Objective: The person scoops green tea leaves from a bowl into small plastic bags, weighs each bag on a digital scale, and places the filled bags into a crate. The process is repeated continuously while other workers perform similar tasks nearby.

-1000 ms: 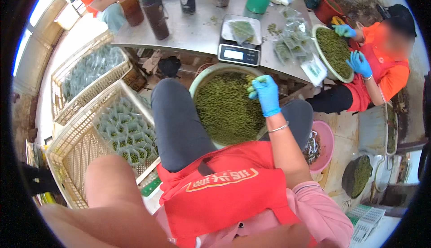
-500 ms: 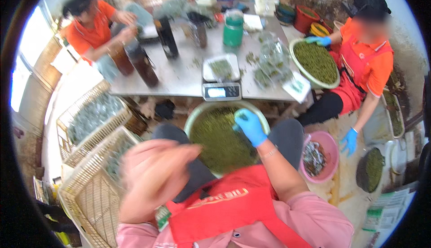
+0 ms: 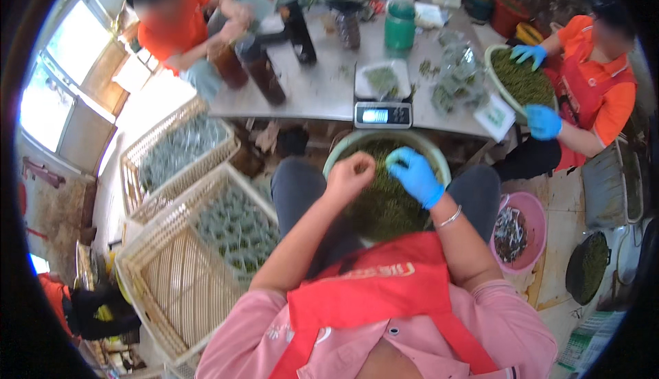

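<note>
My bare left hand (image 3: 351,176) is over a pale green basin (image 3: 439,151), its fingers curled together into a ring. Close beside it, my right hand (image 3: 417,179) wears a blue glove. Its fingers are bent into a pinch, with a hint of pale green at the tips; what they hold is too small to make out. Small green plant pieces (image 3: 384,207) fill the basin, which sits between my knees. Beyond the basin, at the table's edge, is a digital scale (image 3: 382,115) bearing a white tray (image 3: 405,70) with a clear bag of green pieces (image 3: 382,82).
To my left stand crates, one (image 3: 147,259) partly filled with green packets (image 3: 237,224). Dark bottles (image 3: 297,32) and a green jar (image 3: 399,26) stand on the metal table (image 3: 319,98). At right, a pink basin (image 3: 537,231) and a gloved co-worker (image 3: 594,84); another co-worker (image 3: 171,36) sits far left.
My left hand has come from the left, above the crate, to the basin beside my right hand. The view has shifted left. The right co-worker's lower hand has risen to their basin.
</note>
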`<state>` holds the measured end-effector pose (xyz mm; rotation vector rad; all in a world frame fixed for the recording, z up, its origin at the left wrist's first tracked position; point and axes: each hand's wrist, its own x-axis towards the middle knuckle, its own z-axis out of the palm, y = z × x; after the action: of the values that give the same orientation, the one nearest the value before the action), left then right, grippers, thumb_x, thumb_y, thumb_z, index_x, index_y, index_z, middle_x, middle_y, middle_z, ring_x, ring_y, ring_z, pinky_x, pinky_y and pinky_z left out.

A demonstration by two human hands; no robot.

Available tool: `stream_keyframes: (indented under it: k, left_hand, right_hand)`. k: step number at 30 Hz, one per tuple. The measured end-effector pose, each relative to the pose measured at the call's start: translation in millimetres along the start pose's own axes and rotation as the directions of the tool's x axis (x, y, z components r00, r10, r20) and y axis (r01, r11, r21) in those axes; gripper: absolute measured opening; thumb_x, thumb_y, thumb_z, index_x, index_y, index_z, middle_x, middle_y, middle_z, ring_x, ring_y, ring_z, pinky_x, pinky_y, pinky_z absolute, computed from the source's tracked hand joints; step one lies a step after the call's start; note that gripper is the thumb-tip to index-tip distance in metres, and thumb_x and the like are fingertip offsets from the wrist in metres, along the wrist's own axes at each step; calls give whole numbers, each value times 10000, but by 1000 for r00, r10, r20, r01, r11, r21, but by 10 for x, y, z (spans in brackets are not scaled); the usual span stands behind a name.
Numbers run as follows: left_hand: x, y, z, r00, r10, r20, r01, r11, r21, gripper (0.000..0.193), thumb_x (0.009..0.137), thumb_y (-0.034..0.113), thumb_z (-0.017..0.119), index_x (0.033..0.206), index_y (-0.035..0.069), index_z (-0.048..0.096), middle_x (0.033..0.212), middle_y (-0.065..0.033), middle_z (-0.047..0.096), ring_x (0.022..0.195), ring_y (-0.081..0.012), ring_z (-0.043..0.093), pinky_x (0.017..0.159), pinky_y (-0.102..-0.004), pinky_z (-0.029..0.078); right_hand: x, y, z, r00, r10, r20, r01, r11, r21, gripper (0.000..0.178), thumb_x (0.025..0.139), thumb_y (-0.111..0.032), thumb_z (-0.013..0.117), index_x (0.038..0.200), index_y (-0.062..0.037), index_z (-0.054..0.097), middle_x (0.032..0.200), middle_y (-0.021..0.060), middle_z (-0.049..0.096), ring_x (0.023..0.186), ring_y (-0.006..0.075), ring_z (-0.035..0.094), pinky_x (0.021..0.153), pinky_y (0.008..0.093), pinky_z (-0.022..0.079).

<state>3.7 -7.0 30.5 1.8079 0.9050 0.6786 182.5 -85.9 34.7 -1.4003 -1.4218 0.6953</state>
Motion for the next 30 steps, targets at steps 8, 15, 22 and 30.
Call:
stream_keyframes:
  k: [8,15,22,30]
  left_hand:
    - [-193,61,-9,989,-117,92,136,961,-242,165,847,161,634,948,43,576,779,-57,646,588,-120,627,507,-265,527]
    - [-285,98,-117,1000,-14,-20,19,962,272,150,720,224,634,819,118,673,711,-44,666,663,-217,656,605,-335,505]
    - [-198,50,-14,993,-54,-107,82,954,289,152,670,234,658,743,102,642,682,-48,652,648,-223,646,596,-342,498]
    - [-215,16,31,933,-357,-34,357,934,-8,147,687,218,674,710,82,624,629,-26,640,560,-137,650,565,-293,508]
  right_hand:
    - [-54,101,135,992,116,52,-124,977,173,54,830,-8,594,882,-21,596,822,36,574,679,88,523,603,250,449]
    - [-87,74,266,992,93,81,-93,996,6,66,781,7,600,840,-4,573,772,89,563,661,160,537,613,301,446]
    - [-154,25,306,996,39,83,-30,993,-110,71,782,5,595,850,-5,576,779,125,571,674,214,549,643,325,454]
    - [-219,58,375,998,-14,65,30,969,-246,63,787,-25,591,841,-18,560,805,153,570,706,317,559,660,390,455]
